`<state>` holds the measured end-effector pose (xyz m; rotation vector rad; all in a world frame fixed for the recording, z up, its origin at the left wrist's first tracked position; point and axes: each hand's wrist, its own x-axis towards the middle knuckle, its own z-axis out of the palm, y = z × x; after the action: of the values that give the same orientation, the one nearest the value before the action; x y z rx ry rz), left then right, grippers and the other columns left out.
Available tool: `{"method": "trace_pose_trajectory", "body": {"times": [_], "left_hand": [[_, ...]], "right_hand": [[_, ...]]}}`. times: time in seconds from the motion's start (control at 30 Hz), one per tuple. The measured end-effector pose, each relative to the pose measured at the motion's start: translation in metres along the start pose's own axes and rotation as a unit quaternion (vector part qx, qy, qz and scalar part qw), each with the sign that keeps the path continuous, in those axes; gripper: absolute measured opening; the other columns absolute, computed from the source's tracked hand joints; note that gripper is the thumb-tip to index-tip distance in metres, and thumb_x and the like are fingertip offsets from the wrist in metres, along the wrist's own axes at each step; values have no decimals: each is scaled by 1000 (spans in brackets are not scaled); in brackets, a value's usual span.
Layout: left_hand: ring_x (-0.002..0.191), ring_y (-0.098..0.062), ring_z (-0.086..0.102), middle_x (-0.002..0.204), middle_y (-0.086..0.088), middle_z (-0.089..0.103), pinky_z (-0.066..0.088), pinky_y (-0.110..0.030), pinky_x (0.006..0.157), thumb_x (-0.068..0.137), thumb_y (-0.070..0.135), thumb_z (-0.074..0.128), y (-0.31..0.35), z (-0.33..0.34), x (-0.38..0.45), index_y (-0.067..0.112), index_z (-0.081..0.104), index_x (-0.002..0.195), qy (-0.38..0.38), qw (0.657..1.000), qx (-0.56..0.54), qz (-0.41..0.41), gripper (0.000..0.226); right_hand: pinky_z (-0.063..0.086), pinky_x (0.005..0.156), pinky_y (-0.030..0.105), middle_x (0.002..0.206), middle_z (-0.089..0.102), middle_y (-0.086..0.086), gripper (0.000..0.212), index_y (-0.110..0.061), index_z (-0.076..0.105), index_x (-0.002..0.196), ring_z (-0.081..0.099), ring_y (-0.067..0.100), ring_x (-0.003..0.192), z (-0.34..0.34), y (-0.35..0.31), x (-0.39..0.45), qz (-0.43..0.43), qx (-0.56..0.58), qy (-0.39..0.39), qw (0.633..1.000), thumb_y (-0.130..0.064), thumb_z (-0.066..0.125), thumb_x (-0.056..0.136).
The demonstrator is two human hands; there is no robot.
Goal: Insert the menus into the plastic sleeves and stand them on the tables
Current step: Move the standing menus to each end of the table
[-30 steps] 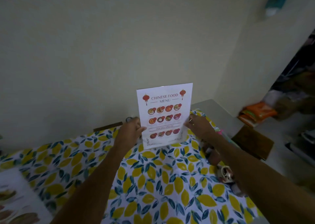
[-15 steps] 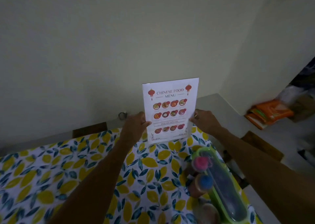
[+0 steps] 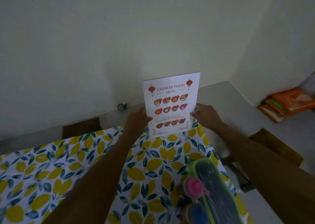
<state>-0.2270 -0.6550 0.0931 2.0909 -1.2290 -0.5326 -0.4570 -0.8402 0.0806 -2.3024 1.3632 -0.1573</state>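
A white "Chinese Food Menu" sheet stands upright near the far edge of a table covered with a lemon-print cloth. Its bottom edge rests on the cloth. My left hand grips the menu's lower left edge. My right hand pinches its lower right edge. I cannot tell from here whether a clear plastic sleeve surrounds the sheet.
A green-rimmed tray and jars with pink and blue lids sit at the table's near right. Wooden chair backs stand behind and right. Orange packets lie on the floor by the wall.
My view has tilted down and closer; the tray and jars came into sight. The menu stays upright at the table's far edge with both hands on its lower sides.
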Motion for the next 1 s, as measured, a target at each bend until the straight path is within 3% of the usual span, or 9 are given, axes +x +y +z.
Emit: {"method": "trace_pose_trajectory", "body": {"times": [0.13,0.3,0.57,0.7,0.87,0.93,1.0], "left_hand": [[77,-17,71,97,-8,74,52,-21,64,90,24,67,-7,21,16,7,62,108,12,1000,-7,-11,25],[76,-19,70,95,-9,74,54,-28,65,91,26,66,-14,40,29,5,61,103,33,999,3,-24,25],[81,-22,72,100,-10,74,61,-40,71,91,30,65,-16,41,28,8,59,107,26,999,15,-24,28],[80,-21,71,99,-9,74,55,-29,64,92,30,63,-12,40,27,9,59,110,22,999,26,-28,28],[78,-21,70,100,-10,73,55,-29,61,93,30,61,-11,42,30,8,58,107,23,998,32,-38,27],[73,-17,65,99,-9,73,47,-21,55,94,28,60,-10,45,29,6,57,106,28,998,41,-38,25],[73,-17,62,99,-11,72,43,-21,55,95,28,58,-10,47,28,6,55,106,31,998,49,-41,25]], "right_hand": [[50,73,35,98,73,10,26,-14,63,96,64,28,82,11,11,23,12,1,-1,1000,-38,61,88],[47,70,33,95,73,9,25,-15,58,91,63,26,78,22,24,41,9,5,4,1000,-40,61,89],[59,74,48,94,73,12,25,-18,53,91,69,30,78,25,31,37,-11,15,6,1000,-42,57,89],[60,72,48,93,73,12,24,-16,54,93,69,30,77,27,29,34,-10,23,16,1000,-39,57,90],[58,75,47,94,71,15,24,-10,56,95,66,33,81,28,21,31,7,18,20,1000,-34,56,93],[58,75,49,95,71,15,26,-10,57,97,67,32,82,30,19,30,14,22,22,999,-35,54,94],[57,76,50,96,71,15,27,-8,57,100,67,33,84,33,18,29,16,24,27,999,-34,52,94]]}}
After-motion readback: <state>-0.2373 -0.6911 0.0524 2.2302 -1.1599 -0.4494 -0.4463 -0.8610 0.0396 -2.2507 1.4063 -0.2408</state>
